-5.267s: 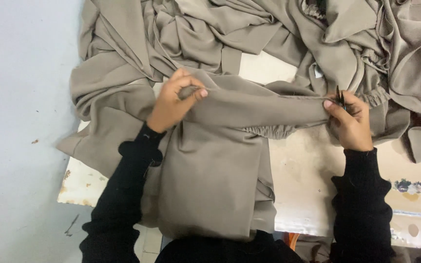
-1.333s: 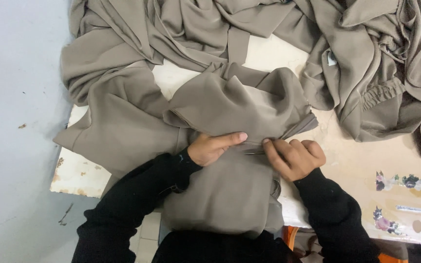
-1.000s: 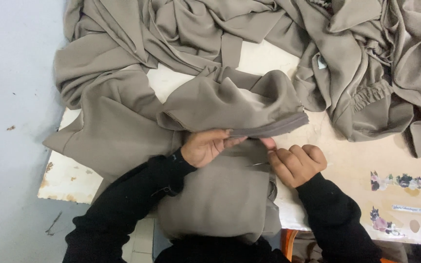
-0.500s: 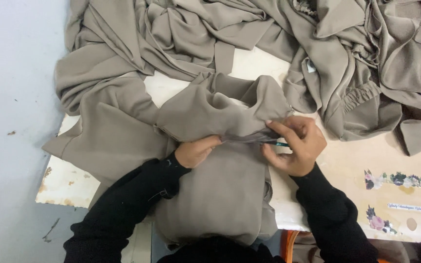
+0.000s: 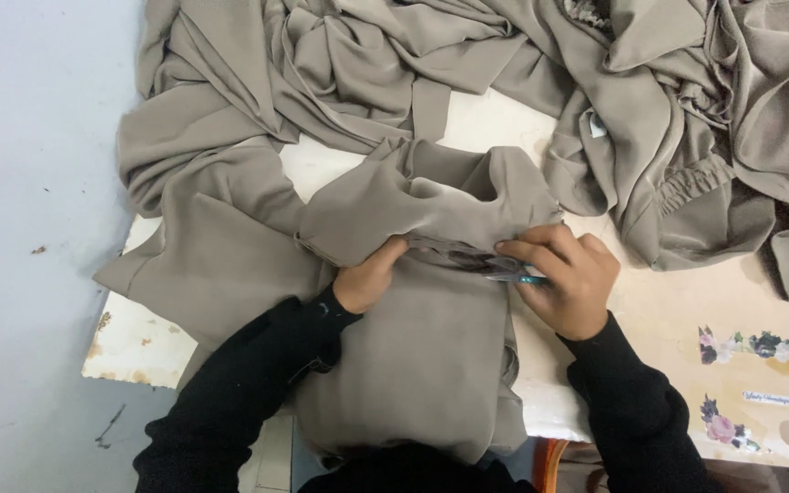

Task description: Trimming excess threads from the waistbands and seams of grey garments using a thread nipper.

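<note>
My right hand [image 5: 566, 288] has come back from the seam's far end and now pinches small teal-handled snips [image 5: 513, 274] against the taupe garment [image 5: 413, 338] on the desk [image 5: 650, 301]; my left hand [image 5: 367, 278] has slid closer, gripping bunched fabric, so trimming continues here.

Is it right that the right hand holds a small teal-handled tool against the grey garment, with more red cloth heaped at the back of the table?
Not quite. The head view shows the heaped cloth at the back of the table is grey-beige like the garment, not red. The rest holds: the right hand holds a small teal-handled tool against the garment.
</note>
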